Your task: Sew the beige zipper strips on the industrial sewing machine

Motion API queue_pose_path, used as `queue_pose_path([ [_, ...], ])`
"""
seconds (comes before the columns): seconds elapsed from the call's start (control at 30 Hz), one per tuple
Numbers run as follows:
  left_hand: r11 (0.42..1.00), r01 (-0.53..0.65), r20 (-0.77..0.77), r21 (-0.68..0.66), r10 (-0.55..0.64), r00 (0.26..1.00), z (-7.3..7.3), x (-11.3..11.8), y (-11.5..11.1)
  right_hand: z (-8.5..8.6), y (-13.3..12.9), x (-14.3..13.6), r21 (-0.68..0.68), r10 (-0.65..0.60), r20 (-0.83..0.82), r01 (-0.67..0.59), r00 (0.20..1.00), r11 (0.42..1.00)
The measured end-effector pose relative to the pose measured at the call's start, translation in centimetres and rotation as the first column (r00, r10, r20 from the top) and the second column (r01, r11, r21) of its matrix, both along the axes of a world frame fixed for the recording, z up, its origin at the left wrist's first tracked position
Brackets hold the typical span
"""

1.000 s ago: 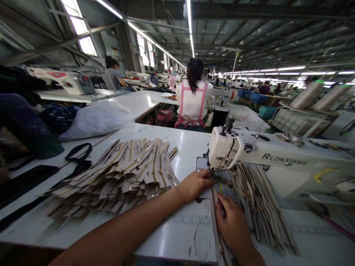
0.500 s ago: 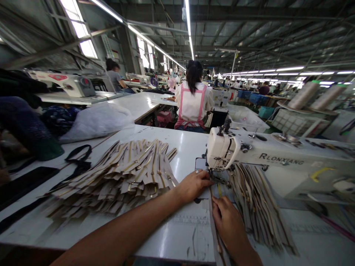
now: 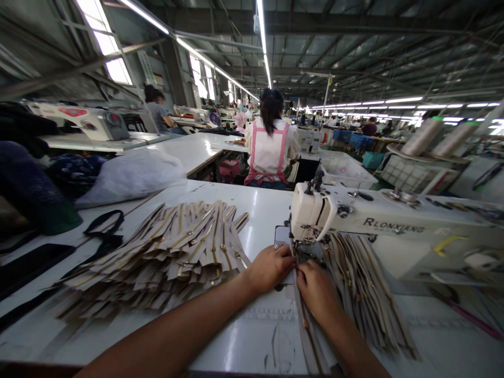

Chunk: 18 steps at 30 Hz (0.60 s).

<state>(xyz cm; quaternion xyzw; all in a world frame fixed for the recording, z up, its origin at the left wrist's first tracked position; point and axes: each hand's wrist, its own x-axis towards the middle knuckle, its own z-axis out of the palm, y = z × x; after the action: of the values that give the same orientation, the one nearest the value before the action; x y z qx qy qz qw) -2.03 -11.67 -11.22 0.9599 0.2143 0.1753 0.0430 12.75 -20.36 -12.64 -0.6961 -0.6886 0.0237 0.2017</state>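
Step in hand: a zipper strip is being fed under the needle of the sewing machine, at centre frame; judged to be mid-seam.
Left hand: laid flat just left of the needle, fingers extended and pressed on the strip's far end; nothing is gripped. A ring is seen on one finger.
Right hand: laid palm down on the strip just below the needle, fingertips bent to pin it; whether anything is pinched cannot be told.
Strip position: it runs from the needle toward the lower edge of the frame, under the right hand.
Next move: steady forward guiding is called for, with the fingertips kept clear of the needle and the edge held straight.
Surface: a glossy white table. A fanned pile of strips lies at left centre; a second pile lies under the machine arm at right. A black strap and a white bag are seen further left.
Room: a long factory hall, tube lights overhead, windows at upper left. A person in a pink-strapped apron is seated at upper centre, back turned. Thread cones stand at upper right.
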Motion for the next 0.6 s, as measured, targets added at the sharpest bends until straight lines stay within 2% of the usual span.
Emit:
queue_pose_path([
  [0.27, 0.999, -0.034, 0.005, -0.012, 0.034, 0.999, -0.12, -0.08, 0.12, -0.40, 1.02, -0.25, 0.030, -0.085, -0.010, 0.086, 0.996, 0.996],
  [0.6, 0.999, -0.025, 0.032, -0.041, 0.026, 0.999, -0.07, -0.08, 0.09, -0.73, 0.81, -0.59, 0.059, -0.096, 0.026, 0.094, 0.995, 0.994],
])
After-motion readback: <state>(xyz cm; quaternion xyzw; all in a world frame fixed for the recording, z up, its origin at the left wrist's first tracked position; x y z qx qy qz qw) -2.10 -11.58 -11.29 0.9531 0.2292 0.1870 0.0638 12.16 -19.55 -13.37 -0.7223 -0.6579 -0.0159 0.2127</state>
